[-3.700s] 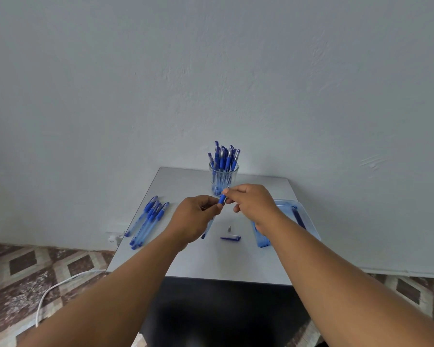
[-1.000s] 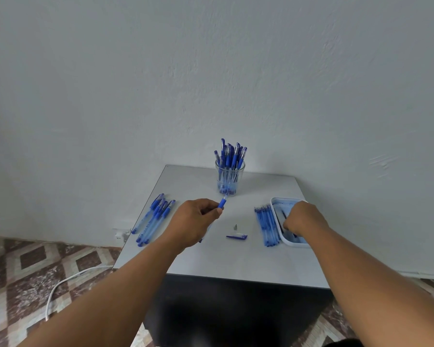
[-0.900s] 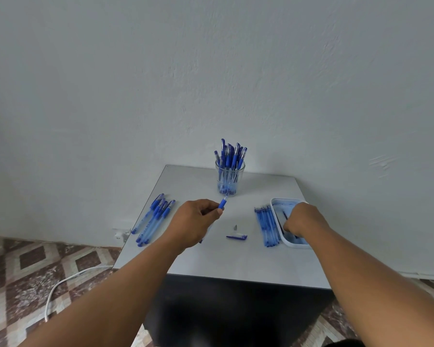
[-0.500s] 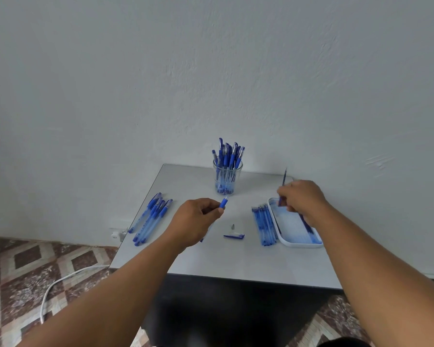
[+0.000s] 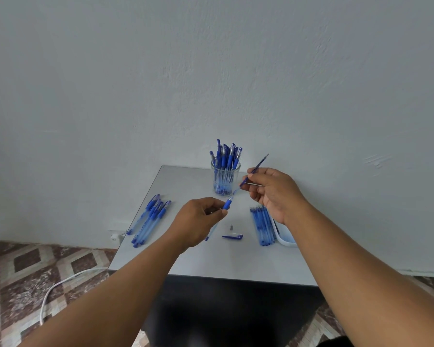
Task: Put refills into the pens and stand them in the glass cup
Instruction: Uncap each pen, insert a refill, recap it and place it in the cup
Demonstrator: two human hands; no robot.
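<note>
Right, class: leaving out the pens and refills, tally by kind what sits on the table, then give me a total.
Glass cup: 1
White tray: 1
Loose pen cap: 1
Metal pen tip: 1
Total: 4

**Counter and what lies on it**

A pale grey counter (image 5: 211,261) carries a glass cup (image 5: 225,180) of pens at its back. Left of the cup lie loose pens (image 5: 149,219); right, refills (image 5: 263,225) beside a white tray (image 5: 285,240); nearer, a cap (image 5: 232,237) and tip (image 5: 231,227).
</note>
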